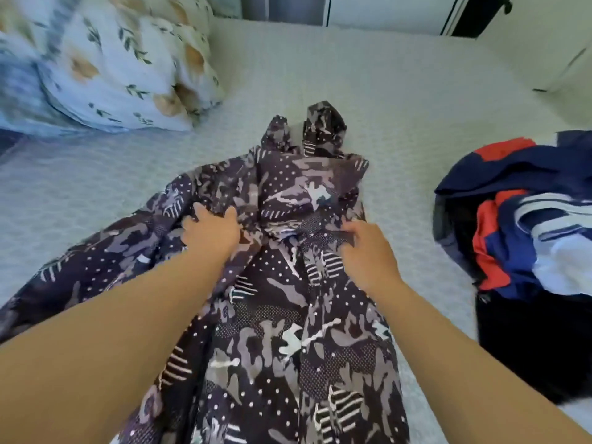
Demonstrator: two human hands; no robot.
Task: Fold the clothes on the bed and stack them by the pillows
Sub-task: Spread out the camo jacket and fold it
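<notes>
A dark purple patterned dress [288, 331] lies lengthwise down the middle of the bed, its straps pointing toward the far side. My left hand [209, 230] grips a bunch of the dress fabric at the waist on the left. My right hand [365, 248] pinches the fabric at the waist on the right, fingers curled into it. Both forearms reach in from the bottom of the view. Floral pillows [121, 68] sit at the far left of the bed.
A heap of unfolded clothes [528, 225] in navy, red, white and black lies at the right edge of the bed. The pale textured bedspread [400, 100] shows bare between the pillows and the heap. A wall and door frame stand beyond the bed.
</notes>
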